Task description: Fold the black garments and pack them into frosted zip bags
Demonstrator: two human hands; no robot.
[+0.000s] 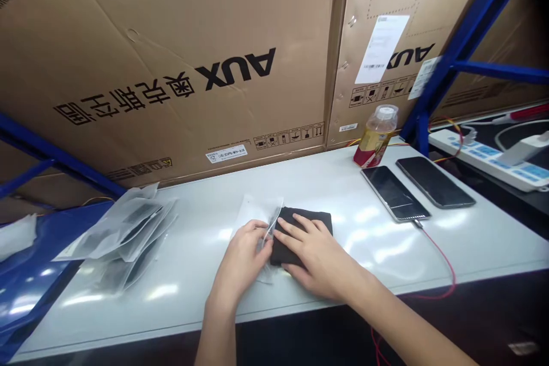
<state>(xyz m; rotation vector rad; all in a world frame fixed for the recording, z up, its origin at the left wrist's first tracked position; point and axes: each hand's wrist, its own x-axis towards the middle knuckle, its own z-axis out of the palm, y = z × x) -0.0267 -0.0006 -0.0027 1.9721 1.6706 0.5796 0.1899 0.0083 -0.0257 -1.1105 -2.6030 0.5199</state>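
A folded black cloth-like item [325,218] lies on the white tabletop near its front edge. My right hand [315,254] rests on it with fingers spread. Just to the left, my left hand [245,254] pinches the opening edge of a frosted clear plastic bag [253,210]. The bag's mouth meets the left side of the black item; whether the item's edge is inside the bag is hard to tell. Several similar frosted bags with dark contents [124,234] are piled on the left of the table.
Large cardboard boxes [171,40] stand behind the table [193,297]. At the right are a bottle [376,136], two phones [394,193], [435,182], a red cable [448,266] and a power strip [489,159]. Blue frame bars [467,28] rise at both sides.
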